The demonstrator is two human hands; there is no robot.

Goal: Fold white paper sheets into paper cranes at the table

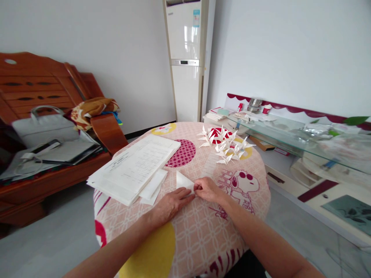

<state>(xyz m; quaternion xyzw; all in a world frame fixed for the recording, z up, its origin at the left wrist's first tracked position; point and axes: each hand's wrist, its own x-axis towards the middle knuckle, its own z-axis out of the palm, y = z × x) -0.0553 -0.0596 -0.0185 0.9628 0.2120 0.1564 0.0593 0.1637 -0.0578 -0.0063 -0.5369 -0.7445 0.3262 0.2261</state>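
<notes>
A folded white paper triangle (183, 180) lies on the round table's pink patterned cloth (203, 227). My left hand (171, 203) lies flat on the cloth with its fingers stretched onto the paper's near edge. My right hand (208, 189) is closed in a pinch on the paper's right corner. Several folded white paper cranes (226, 144) sit in a cluster at the far side of the table, apart from both hands.
A stack of printed sheets (136, 166) lies left of the hands, with smaller white slips (153, 187) at its near edge. A wooden bench (43, 116) with a grey bag and papers stands at left. A glass shelf unit (304, 143) runs along the right; a tall air conditioner (185, 58) stands behind.
</notes>
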